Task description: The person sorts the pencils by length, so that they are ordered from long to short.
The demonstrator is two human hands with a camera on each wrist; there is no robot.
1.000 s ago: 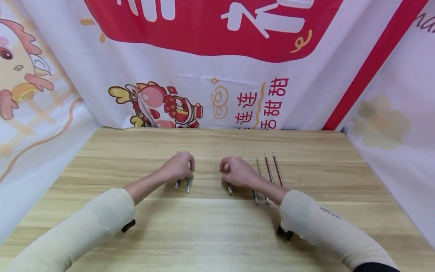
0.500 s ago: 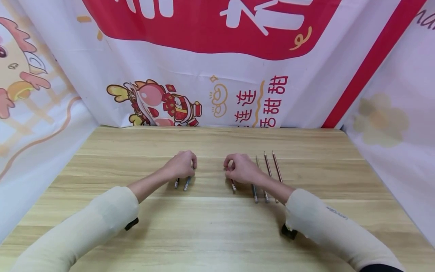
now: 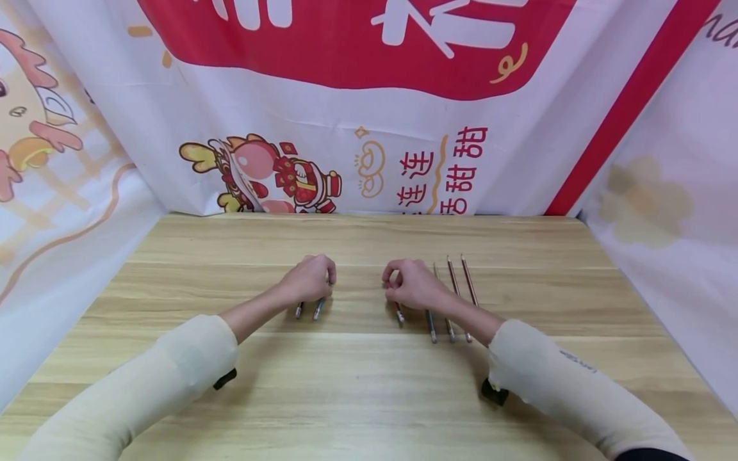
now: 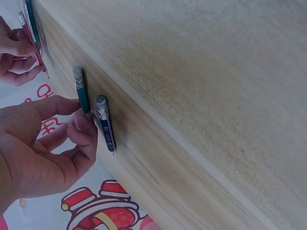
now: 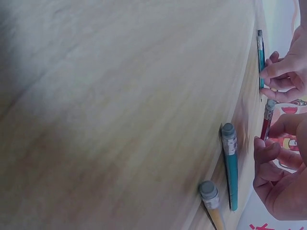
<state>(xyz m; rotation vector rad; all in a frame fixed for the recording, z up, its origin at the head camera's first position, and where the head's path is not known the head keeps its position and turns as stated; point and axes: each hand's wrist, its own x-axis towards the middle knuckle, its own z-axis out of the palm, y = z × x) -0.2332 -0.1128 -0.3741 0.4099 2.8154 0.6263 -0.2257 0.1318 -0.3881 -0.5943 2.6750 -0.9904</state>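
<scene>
My left hand pinches a green pencil between thumb and fingers, low over the wooden table, its eraser end pointing toward me. Beside it lies a dark blue pencil. With my right hand I pinch a red pencil, eraser end also toward me; the hand hides its front part in the head view. Partly under my right forearm lie several more pencils, among them a teal pencil, a yellow pencil and a reddish-brown pencil.
The wooden table runs back to a printed white and red cloth. Similar cloth hangs along both sides. Bare table surface lies between my hands and in front of them.
My right hand has shifted slightly right with the red pencil, nearer the row. My left hand has moved a little right, and the green pencil's eraser end has swung slightly left.
</scene>
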